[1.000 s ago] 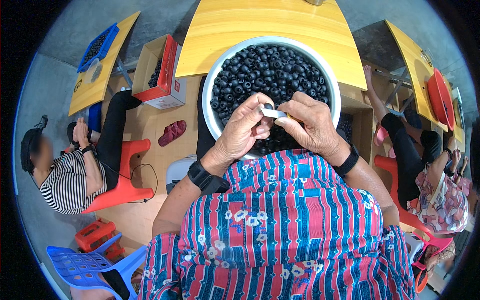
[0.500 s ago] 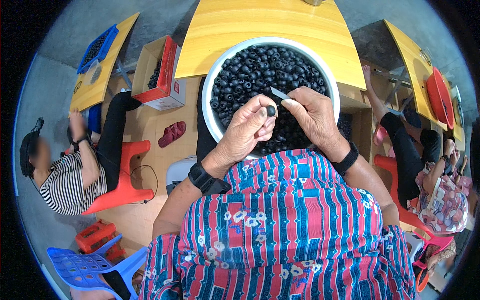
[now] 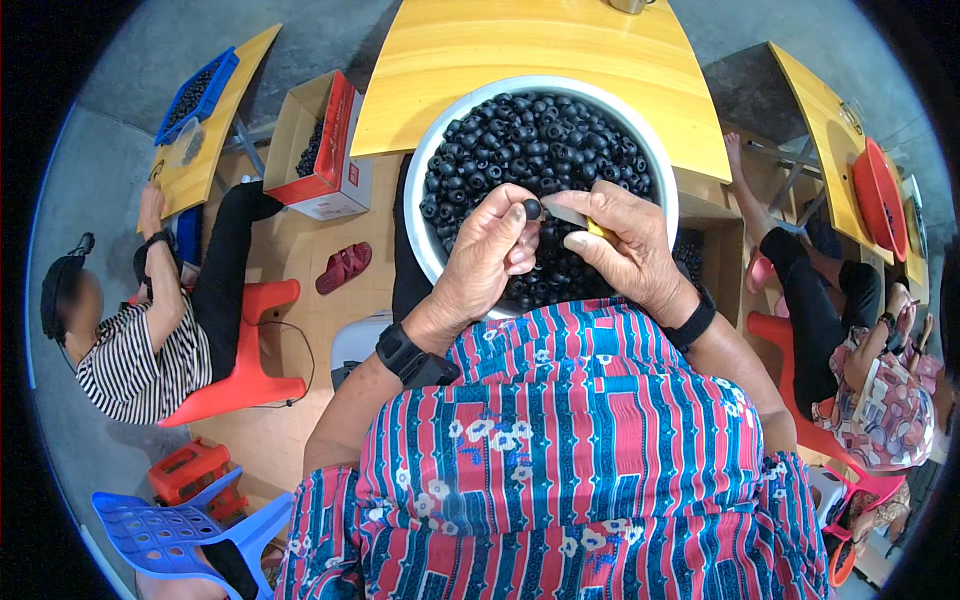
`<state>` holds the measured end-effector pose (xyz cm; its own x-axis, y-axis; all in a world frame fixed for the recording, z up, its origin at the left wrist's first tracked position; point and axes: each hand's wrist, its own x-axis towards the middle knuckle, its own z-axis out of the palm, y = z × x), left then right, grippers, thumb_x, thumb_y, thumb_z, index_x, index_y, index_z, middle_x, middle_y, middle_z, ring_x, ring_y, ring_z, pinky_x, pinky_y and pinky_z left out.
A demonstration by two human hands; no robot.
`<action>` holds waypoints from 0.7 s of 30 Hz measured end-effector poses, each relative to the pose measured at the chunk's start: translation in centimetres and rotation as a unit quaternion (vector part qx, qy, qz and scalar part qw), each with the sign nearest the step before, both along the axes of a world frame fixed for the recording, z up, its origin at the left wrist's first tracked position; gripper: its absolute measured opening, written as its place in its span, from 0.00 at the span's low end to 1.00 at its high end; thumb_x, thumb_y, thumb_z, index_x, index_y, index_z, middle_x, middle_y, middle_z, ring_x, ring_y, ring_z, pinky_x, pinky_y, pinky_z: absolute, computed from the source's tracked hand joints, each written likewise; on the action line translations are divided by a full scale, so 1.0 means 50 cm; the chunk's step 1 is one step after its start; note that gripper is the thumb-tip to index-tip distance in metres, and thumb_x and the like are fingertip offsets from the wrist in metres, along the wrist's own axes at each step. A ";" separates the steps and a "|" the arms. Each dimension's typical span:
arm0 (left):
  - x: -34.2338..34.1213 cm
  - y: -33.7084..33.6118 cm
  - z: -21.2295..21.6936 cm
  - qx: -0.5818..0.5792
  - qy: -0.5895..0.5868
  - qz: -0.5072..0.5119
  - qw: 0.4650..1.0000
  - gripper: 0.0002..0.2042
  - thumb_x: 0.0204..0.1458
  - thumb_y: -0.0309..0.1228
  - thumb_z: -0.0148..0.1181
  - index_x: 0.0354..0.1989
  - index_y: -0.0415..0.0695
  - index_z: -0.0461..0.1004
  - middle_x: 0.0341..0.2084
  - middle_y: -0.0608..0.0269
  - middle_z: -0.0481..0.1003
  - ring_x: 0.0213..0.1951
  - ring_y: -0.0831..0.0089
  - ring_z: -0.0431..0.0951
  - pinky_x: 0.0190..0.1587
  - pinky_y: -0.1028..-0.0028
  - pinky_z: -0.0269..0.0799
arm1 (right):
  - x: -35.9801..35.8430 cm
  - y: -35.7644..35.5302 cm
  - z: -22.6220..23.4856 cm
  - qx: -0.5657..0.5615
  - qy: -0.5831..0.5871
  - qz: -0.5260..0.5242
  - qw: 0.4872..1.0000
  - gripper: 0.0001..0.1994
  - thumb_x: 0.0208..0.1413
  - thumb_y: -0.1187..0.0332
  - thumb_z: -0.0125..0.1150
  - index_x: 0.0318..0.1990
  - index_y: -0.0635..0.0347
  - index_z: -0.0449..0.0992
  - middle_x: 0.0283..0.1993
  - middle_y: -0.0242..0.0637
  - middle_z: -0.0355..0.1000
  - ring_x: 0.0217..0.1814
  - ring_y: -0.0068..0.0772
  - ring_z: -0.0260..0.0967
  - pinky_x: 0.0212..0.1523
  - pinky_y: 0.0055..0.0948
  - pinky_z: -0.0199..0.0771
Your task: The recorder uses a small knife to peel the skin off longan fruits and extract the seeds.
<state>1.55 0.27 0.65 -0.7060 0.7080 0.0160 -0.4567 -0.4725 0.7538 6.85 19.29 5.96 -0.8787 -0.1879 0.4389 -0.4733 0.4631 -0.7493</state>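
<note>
I record one dark round piece (image 3: 532, 209), held above the near half of a wide metal basin (image 3: 669, 190). The left hand's (image 3: 492, 240) grip is pinching it between thumb and bent forefinger, its rounded face exposed to the right. Just right of it I find a knife blade (image 3: 567, 215); whether the two touch, I cannot tell.

Change noted: half a second ago the blade was angled up and away to the far side; it now lies lower, level with the piece, and the piece sits slightly farther and to the left. Tool and piece are thus brought together at one spot, which I judge a readier position for blade contact.

Pose: the right hand (image 3: 632, 240) is closed on the yellow handle (image 3: 598, 229), forefinger extended along the blade's far side, thumb standing off on the near side. Both wrists bend inward over the basin's near rim.

Below, many dark round pieces (image 3: 540, 140) fill the basin. Beyond it stands a wooden tabletop (image 3: 540, 40); to the left, a red-and-white carton (image 3: 340, 155) and a dark red slipper (image 3: 343, 268).
</note>
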 end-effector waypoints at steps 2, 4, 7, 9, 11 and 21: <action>0.001 0.001 0.003 0.003 -0.003 0.004 1.000 0.10 0.65 0.39 0.47 0.43 0.46 0.65 0.26 0.74 0.60 0.26 0.87 0.56 0.27 0.85 0.54 | -0.003 0.003 -0.008 0.023 0.015 -0.014 1.000 0.11 0.52 0.69 0.62 0.42 0.61 0.78 0.32 0.43 0.73 0.33 0.44 0.71 0.36 0.35 0.71; 0.000 0.001 0.005 0.006 -0.007 0.007 1.000 0.09 0.65 0.39 0.47 0.43 0.46 0.65 0.26 0.74 0.60 0.26 0.87 0.56 0.27 0.86 0.55 | -0.005 0.002 -0.014 0.047 0.030 -0.028 0.998 0.10 0.52 0.68 0.62 0.40 0.61 0.78 0.30 0.43 0.72 0.32 0.45 0.71 0.34 0.36 0.71; -0.002 0.000 0.005 0.001 0.012 0.003 1.000 0.10 0.65 0.39 0.47 0.43 0.46 0.65 0.26 0.74 0.61 0.26 0.87 0.57 0.27 0.86 0.55 | -0.005 -0.007 -0.015 0.100 0.006 -0.040 0.994 0.09 0.52 0.65 0.62 0.36 0.60 0.77 0.28 0.42 0.69 0.30 0.47 0.70 0.32 0.38 0.71; -0.002 -0.001 0.005 0.001 0.015 -0.001 1.000 0.10 0.65 0.39 0.47 0.43 0.46 0.66 0.27 0.75 0.61 0.26 0.87 0.57 0.27 0.86 0.55 | -0.004 -0.009 -0.012 0.111 0.023 -0.043 0.993 0.09 0.52 0.64 0.63 0.36 0.59 0.77 0.27 0.41 0.69 0.30 0.46 0.71 0.30 0.38 0.71; -0.001 -0.002 0.006 0.006 0.012 -0.006 1.000 0.10 0.64 0.39 0.48 0.44 0.46 0.66 0.27 0.75 0.61 0.26 0.87 0.57 0.27 0.85 0.55 | -0.005 -0.007 -0.015 0.115 0.025 -0.044 0.992 0.09 0.52 0.64 0.63 0.36 0.59 0.77 0.27 0.41 0.69 0.30 0.46 0.71 0.30 0.38 0.71; -0.002 -0.002 -0.002 0.010 0.014 -0.013 1.000 0.11 0.64 0.40 0.48 0.45 0.45 0.66 0.28 0.74 0.61 0.26 0.86 0.57 0.28 0.84 0.56 | -0.006 -0.009 -0.019 0.112 0.030 -0.053 0.992 0.09 0.52 0.64 0.62 0.36 0.59 0.77 0.28 0.40 0.69 0.30 0.45 0.71 0.30 0.38 0.72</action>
<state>1.46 0.19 0.56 -0.6872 0.7248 0.0501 -0.4474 -0.4765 0.7568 6.55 18.86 5.01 -0.8721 -0.1953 0.4487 -0.4543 0.6640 -0.5939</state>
